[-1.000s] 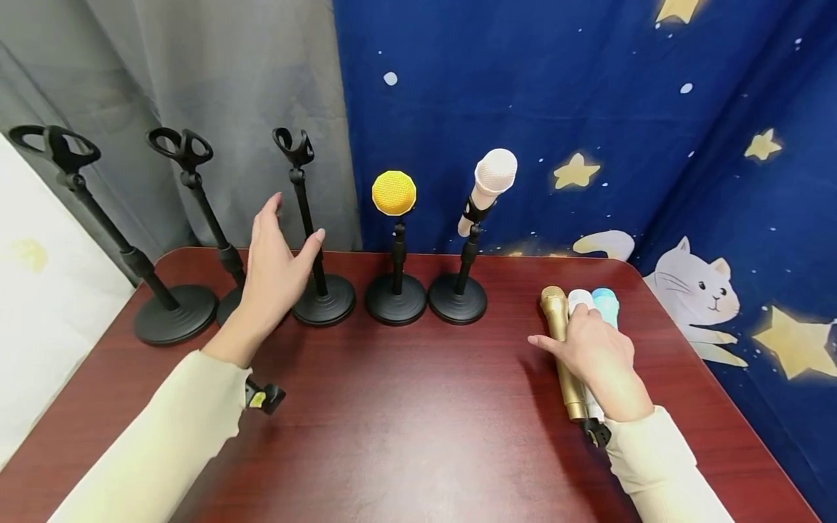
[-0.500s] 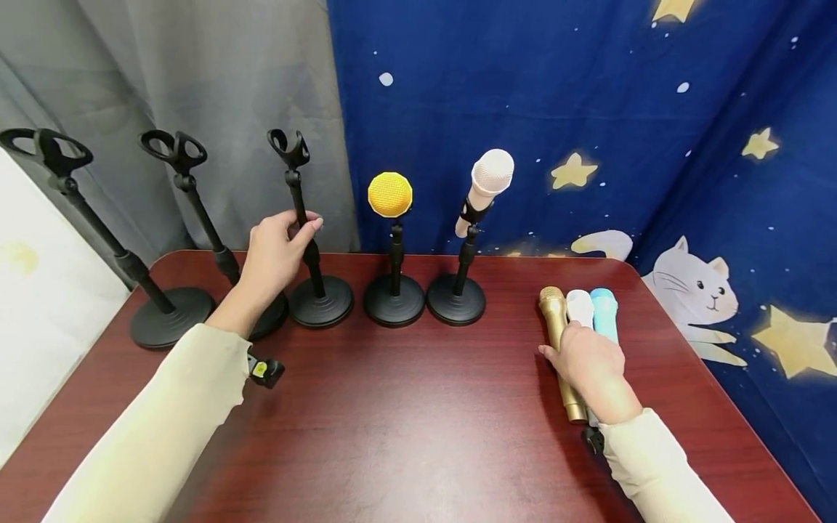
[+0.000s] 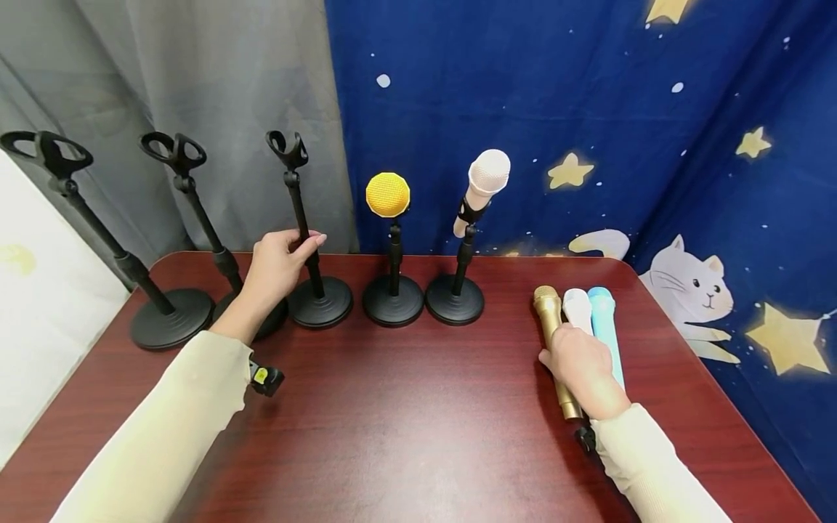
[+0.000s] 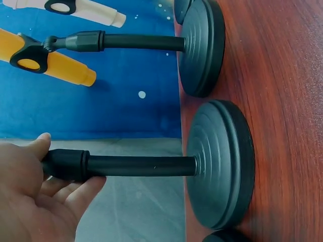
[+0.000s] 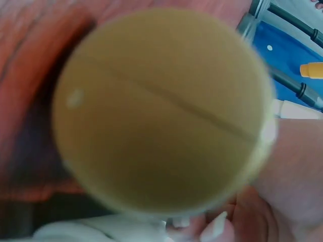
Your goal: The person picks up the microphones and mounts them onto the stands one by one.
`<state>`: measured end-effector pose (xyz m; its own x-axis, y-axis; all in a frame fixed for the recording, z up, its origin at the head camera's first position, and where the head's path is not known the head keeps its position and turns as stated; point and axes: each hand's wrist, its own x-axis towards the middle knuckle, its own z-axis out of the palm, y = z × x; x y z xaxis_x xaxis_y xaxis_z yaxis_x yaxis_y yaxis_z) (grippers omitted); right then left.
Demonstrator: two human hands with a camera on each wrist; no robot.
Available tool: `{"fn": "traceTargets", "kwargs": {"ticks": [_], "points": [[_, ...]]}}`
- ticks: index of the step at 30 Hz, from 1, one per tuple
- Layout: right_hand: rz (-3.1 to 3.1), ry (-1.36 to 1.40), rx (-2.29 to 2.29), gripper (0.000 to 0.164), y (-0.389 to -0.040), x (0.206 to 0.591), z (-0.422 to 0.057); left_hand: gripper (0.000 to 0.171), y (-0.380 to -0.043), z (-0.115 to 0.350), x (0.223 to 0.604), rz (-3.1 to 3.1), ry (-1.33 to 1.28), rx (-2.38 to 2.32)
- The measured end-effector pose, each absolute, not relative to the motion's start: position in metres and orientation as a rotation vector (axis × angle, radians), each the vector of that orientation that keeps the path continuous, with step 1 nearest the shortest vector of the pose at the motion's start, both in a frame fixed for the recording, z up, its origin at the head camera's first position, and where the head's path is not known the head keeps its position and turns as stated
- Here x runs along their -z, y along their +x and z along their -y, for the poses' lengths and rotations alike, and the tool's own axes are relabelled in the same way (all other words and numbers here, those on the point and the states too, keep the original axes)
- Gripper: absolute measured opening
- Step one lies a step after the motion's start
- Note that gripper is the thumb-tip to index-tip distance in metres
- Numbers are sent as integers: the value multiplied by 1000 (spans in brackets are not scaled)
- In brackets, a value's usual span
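In the head view my left hand grips the pole of a black microphone stand, thumb and fingers on opposite sides. The stand's clip holds no microphone, and its round base fills the middle of the left wrist view. At the table's right my right hand holds a gold microphone, thumb on its left side and fingers curled over its right. A white microphone, partly covered by that hand, lies alongside, then a light-blue one. Close up, the gold end blocks most of the right wrist view.
Two more stands with bare clips, one far left and one beside it, stand at the left. Right of my left hand, stands hold a yellow microphone and a pale pink microphone. Curtains hang behind the reddish-brown table.
My left hand has closed round the stand's pole, then slid slightly lower. The right hand's fingers have drawn in around the gold microphone, uncovering more of the light-blue one.
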<state>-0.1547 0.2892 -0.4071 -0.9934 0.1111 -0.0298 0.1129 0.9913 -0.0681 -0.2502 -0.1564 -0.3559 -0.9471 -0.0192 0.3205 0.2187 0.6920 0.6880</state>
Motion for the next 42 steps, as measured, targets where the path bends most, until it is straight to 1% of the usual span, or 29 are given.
{"fn": "traceTargets", "kwargs": {"ticks": [6, 12, 17, 20, 22, 27, 30, 36, 42], "points": [[-3073, 178, 167, 39, -159, 408, -291, 41, -249, 157, 356, 2599, -128, 1115], [-3067, 135, 278, 40, -158, 406, -294, 43, -250, 155, 355, 2585, -137, 1110], [-3079, 67, 402, 32, -153, 402, -298, 41, -244, 155, 352, 2574, -120, 1104], [-3085, 44, 480, 30, -150, 398, -301, 42, -236, 154, 345, 2563, -128, 1098], [-3086, 29, 534, 33, -148, 395, -302, 45, -230, 152, 339, 2550, -143, 1083], [-3075, -29, 712, 50, -142, 386, -300, 50, -212, 148, 323, 2511, -175, 1040], [-3065, -60, 850, 52, -140, 381, -296, 49, -200, 143, 316, 2488, -193, 1001], [-3025, -101, 1096, 46, -131, 366, -286, 42, -173, 125, 310, 2412, -296, 941], [-2960, -113, 1286, 37, -127, 357, -277, 22, -147, 96, 315, 2331, -517, 952]]}}
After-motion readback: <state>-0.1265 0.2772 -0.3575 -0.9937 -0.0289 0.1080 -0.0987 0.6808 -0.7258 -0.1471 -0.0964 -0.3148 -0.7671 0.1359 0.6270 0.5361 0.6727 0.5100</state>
